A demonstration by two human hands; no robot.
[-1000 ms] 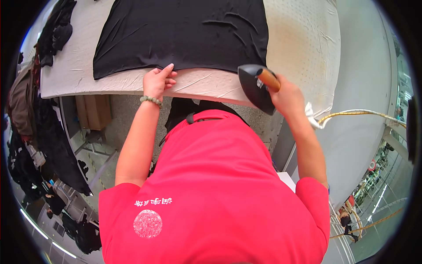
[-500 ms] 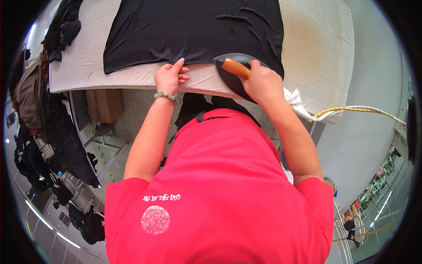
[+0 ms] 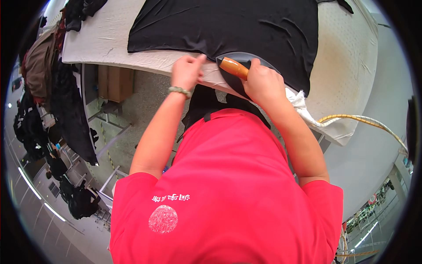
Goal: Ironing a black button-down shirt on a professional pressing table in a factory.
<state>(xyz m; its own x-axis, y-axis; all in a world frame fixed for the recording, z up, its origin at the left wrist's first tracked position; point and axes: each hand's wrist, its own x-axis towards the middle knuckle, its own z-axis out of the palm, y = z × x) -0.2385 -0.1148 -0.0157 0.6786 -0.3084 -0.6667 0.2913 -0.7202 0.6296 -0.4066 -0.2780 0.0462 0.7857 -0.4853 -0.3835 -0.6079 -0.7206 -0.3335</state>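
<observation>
The right hand [image 3: 263,83] is clamped around the orange handle of the iron [image 3: 246,70], which sits on the near edge of the black garment [image 3: 228,26] spread over the white padded table [image 3: 347,66]. The left hand [image 3: 187,70] seems to pinch the garment's hem just beside the iron, fingers [image 3: 198,59] drawn together.
</observation>
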